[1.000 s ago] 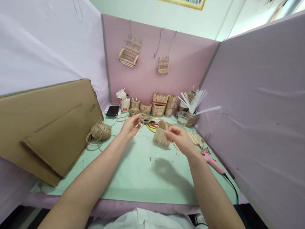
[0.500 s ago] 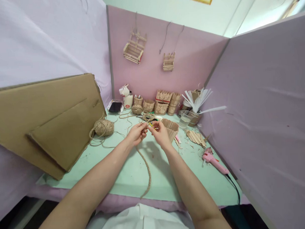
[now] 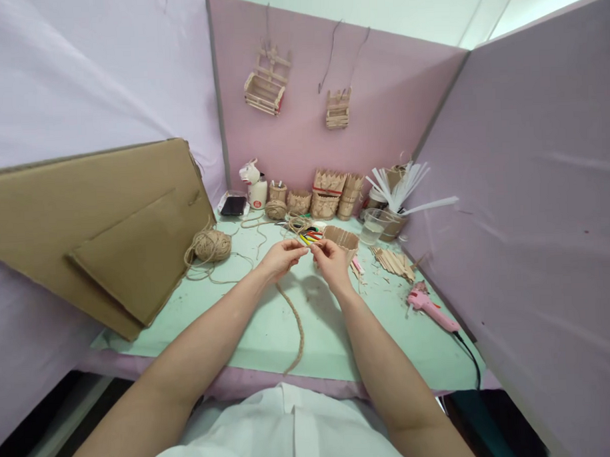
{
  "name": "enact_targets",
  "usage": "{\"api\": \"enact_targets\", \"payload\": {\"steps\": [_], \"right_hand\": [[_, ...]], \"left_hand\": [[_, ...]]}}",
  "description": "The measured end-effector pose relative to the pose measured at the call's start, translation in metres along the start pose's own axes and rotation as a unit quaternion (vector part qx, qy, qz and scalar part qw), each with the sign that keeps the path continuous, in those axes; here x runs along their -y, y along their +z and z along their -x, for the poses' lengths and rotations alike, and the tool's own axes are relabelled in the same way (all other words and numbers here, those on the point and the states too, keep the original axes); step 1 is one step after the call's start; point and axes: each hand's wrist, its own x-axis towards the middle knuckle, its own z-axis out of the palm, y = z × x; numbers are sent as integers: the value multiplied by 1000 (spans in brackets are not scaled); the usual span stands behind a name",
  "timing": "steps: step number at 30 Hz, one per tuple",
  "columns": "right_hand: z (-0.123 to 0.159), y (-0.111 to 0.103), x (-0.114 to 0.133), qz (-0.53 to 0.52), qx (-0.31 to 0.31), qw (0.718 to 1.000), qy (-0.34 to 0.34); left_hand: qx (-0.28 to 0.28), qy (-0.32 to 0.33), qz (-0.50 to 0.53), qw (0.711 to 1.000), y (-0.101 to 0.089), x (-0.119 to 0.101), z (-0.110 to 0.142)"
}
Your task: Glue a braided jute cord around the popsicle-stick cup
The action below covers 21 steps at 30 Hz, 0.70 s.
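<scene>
Over the middle of the table, my left hand (image 3: 282, 261) is closed in a pinch on a braided twine cord (image 3: 299, 329). The cord comes out below the hand and curves down to the table's front edge. My right hand (image 3: 332, 262) is also pinched, its fingertips close to those of the left; whatever lies between them is too small to make out. Just beyond the fingers are yellow- and red-handled tools (image 3: 311, 236) and loose twine (image 3: 299, 221). A basket of wooden sticks (image 3: 341, 238) stands right behind my right hand.
A twine ball (image 3: 211, 246) lies left, beside a large cardboard sheet (image 3: 134, 214). On the right are wooden sticks (image 3: 393, 262), a pink glue gun (image 3: 430, 309) with its cable, and a clear plastic cup (image 3: 373, 226). Small stick baskets (image 3: 325, 204) line the back.
My hands have drawn slightly apart, and the right hand has shifted a little to the right. The whole view has tilted downward slightly. The braided cord still hangs from the left hand.
</scene>
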Motion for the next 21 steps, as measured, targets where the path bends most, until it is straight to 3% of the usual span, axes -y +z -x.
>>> {"api": "enact_targets", "payload": {"steps": [7,14,18,21], "right_hand": [[-2,-1,1,-60,16,997,45],[-2,-1,5,-179,36,974,133],[-1,-1,3,-172,86,974,119],[0,-1,2,-162,82,979,95]], "left_hand": [[-29,61,-107,992,-3,3,-3],[30,86,-139,986,-3,-1,1],[63,108,-167,978,-2,-4,3],[74,119,-191,972,-2,-4,3]]}}
